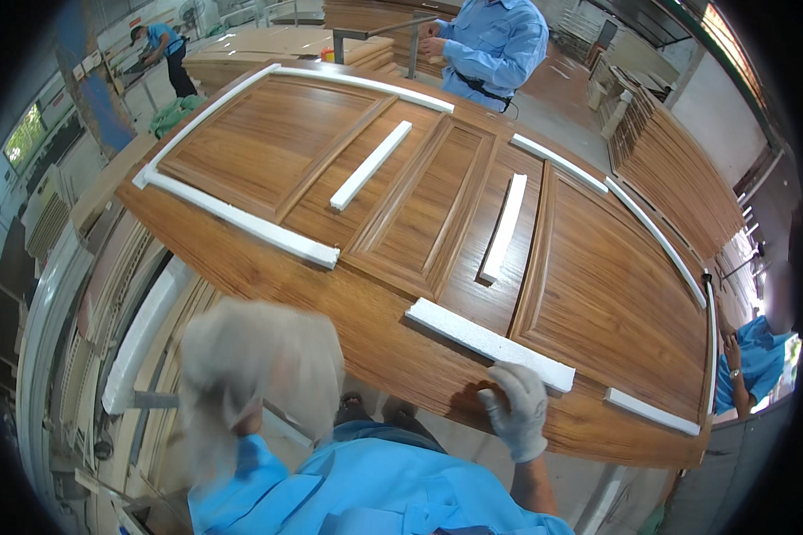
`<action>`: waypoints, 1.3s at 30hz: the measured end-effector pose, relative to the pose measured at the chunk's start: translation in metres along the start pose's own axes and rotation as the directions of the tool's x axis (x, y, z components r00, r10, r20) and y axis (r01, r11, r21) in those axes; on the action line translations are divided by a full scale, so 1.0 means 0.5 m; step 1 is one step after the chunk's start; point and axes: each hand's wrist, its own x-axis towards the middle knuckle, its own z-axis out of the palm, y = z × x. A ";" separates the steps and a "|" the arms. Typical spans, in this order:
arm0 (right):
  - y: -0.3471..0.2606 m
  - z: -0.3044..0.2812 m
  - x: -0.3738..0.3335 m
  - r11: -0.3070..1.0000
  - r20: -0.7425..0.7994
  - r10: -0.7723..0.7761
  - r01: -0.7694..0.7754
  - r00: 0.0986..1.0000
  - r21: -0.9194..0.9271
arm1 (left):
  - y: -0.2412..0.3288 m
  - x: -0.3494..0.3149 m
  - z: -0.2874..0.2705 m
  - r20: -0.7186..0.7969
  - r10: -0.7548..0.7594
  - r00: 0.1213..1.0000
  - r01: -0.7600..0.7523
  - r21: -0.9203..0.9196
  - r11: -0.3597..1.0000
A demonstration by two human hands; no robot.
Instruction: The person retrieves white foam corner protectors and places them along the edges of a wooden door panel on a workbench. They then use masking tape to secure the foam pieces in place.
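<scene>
A wood-grain door panel (401, 303) with raised mouldings lies flat in front of me. White foam strips line its edges, and two more lie across the middle. My right hand (517, 415), in a pale glove, is at the near edge by a thick white foam strip (491, 343). Its bent fingertips overlap the strip's near side, and the thumb stands apart; I cannot tell whether they touch. My left hand (259, 366), also gloved, is raised close at the lower left, smeared by motion, its fingers unclear. Near it on the panel lies another foam strip (241, 218).
A person in a blue shirt (495, 49) stands beyond the far edge. Another person's sleeve (758, 361) shows at the right end. A third person (162, 53) bends at the far left. Stacked boards (678, 165) stand at right; long profiles (143, 334) lie at left.
</scene>
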 end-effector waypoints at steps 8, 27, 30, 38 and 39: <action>0.002 0.042 -0.028 0.971 0.066 -0.093 0.075 0.993 0.227 | 0.030 0.102 0.122 0.625 -0.004 0.781 0.089 -0.105 0.991; -0.171 0.143 0.131 0.999 -0.084 -0.023 0.025 0.996 0.023 | -0.052 -0.010 -0.384 -0.463 -0.370 0.806 0.426 0.887 -0.181; -0.217 0.165 0.164 0.999 -0.099 -0.052 0.053 0.994 0.008 | -0.173 0.049 -0.477 -0.364 -0.393 0.844 0.249 0.916 -0.314; -0.206 0.145 0.146 0.993 -0.166 0.078 -0.090 0.983 -0.072 | -0.302 0.048 -0.606 -0.458 -0.456 0.763 0.166 0.820 -0.547; -0.192 0.136 0.140 0.991 -0.166 0.093 -0.108 0.982 -0.084 | -0.301 0.044 -0.614 -0.452 -0.440 0.776 0.148 0.809 -0.569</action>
